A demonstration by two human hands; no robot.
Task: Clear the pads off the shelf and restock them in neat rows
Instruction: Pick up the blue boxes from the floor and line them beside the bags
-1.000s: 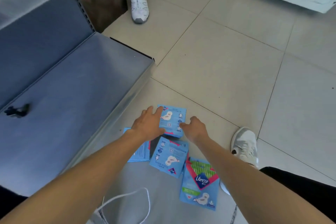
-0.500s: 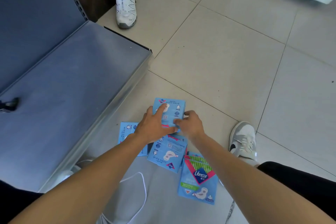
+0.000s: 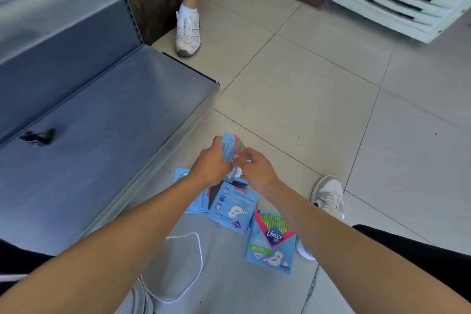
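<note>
Pack [image 3: 229, 146] pinched upright between left hand [image 3: 210, 166] and right hand [image 3: 254, 169], at 12 o'clock of floor pile. Judged light, soft, slippery film; best gripped by side edges.

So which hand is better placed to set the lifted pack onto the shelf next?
Probably the left hand. It grips the lifted pack on the side nearer the shelf, which lies to the person's left. The right hand pinches the pack's other edge and would have to cross over.

Blue pad packs [image 3: 233, 211] on tiled floor [image 3: 293, 99]
</note>
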